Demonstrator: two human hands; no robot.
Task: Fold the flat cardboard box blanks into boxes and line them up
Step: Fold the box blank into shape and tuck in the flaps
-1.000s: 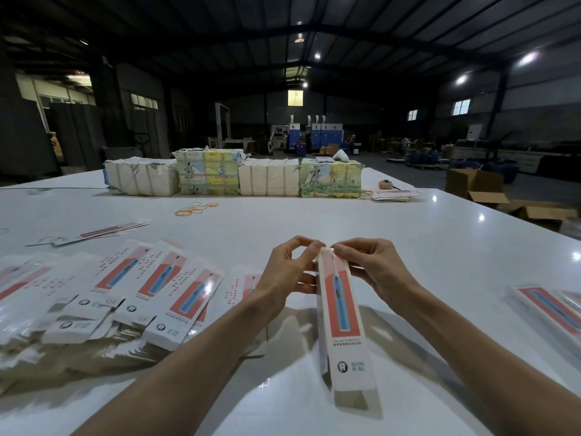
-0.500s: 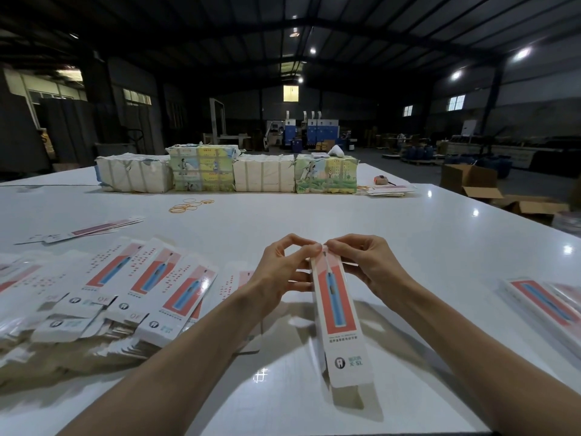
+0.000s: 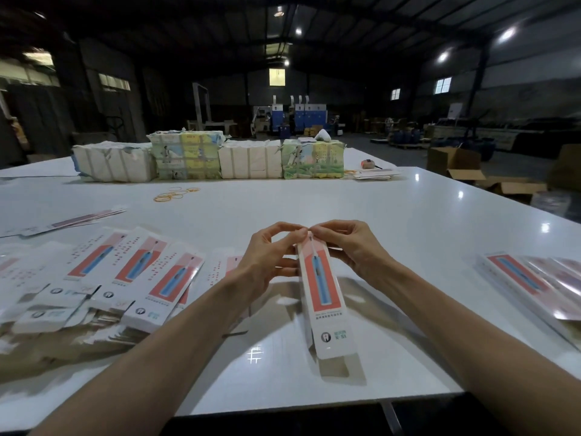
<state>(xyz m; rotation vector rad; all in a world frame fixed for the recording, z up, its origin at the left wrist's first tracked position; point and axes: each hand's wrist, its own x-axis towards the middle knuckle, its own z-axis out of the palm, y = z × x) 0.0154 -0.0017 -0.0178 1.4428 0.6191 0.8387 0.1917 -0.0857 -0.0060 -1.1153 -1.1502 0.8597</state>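
Though near end gapes open, cannot tell box contents — far flap pinched by left grip and right grip, over tabletop.

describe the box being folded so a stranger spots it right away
On the white table, look at the near middle. Left hand and right hand pinch the box at its far end. Unlike the flat blanks leftward, it has depth.

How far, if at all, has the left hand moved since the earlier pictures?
No: left hand, pinching the box, keeps its place beside the flat blanks.
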